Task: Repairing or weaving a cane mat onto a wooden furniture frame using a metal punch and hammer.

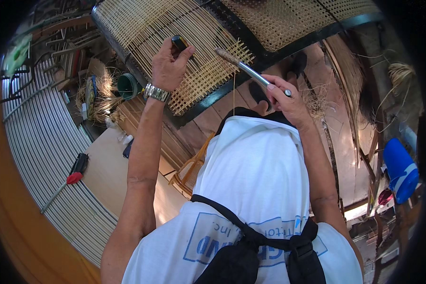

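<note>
My left hand (169, 67), with a metal watch (157, 93) on its wrist, is closed around a short black handle with yellow on it (179, 42). The rest of that tool is hidden against the weave. In my right hand (288, 99) is a shiny metal rod-shaped tool (256, 75) with a rough brown end pointing at the weaving. Both hands are over a dark-framed cane panel (201, 85). Its near part is closely woven, while long parallel strands run across the middle. Loose strand ends stick up at the near right corner.
Finished cane mesh (284, 23) fills the adjoining frame section. At left are a green bucket (128, 86), bundled fibres (104, 94), a ribbed metal sheet (52, 128) and a red-and-black tool (75, 177). A blue container (400, 170) stands at right. Fibre scraps litter the wooden floor (336, 118).
</note>
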`<state>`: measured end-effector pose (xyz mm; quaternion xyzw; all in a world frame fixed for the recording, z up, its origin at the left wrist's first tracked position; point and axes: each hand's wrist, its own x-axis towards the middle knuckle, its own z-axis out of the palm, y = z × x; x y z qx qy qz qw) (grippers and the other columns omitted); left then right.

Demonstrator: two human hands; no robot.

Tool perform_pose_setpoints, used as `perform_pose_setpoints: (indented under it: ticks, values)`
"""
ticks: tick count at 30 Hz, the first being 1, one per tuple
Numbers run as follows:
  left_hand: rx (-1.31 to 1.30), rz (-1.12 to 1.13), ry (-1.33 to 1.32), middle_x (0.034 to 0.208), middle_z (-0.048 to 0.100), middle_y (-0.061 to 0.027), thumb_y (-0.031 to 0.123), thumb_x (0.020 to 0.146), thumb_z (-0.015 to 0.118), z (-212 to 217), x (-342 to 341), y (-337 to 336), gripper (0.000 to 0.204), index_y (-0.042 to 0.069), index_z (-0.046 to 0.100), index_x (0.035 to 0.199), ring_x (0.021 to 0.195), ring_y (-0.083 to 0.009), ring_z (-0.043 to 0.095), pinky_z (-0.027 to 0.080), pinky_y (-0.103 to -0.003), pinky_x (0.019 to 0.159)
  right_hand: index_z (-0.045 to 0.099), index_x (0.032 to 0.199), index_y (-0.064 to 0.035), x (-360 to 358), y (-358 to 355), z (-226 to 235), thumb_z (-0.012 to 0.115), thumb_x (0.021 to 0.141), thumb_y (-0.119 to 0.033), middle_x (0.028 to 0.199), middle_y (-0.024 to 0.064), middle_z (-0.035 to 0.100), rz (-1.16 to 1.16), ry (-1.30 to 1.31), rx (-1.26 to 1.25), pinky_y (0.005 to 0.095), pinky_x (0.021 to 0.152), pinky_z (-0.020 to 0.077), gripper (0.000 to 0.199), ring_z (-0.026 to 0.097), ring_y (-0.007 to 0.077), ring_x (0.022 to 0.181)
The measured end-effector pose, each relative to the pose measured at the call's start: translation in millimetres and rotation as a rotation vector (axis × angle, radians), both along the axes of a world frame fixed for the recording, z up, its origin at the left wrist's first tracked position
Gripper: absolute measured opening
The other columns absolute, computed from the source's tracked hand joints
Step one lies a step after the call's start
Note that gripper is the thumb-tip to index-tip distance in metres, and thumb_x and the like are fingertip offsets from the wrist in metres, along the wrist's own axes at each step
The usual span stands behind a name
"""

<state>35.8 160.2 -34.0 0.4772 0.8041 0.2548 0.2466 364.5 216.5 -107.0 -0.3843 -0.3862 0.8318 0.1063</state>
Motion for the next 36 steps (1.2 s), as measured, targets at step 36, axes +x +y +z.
perform_pose_setpoints:
  ticks: [36]
  values:
    - [0.088,0.002,-0.124,0.081,0.068,-0.0002,0.024,0.092,0.082,-3,14,-12,0.031,0.003,0.064,0.107,0.07,-0.007,0.059,0.049,-0.027,0.061,0.064,0.134,0.0005,15,-10,-6,0.057,0.105,-0.018,0.077,-0.0057,0.052,-0.023,0.042,0.056,0.0191,0.058,0.038,0.035,0.046,0.0035,0.067]
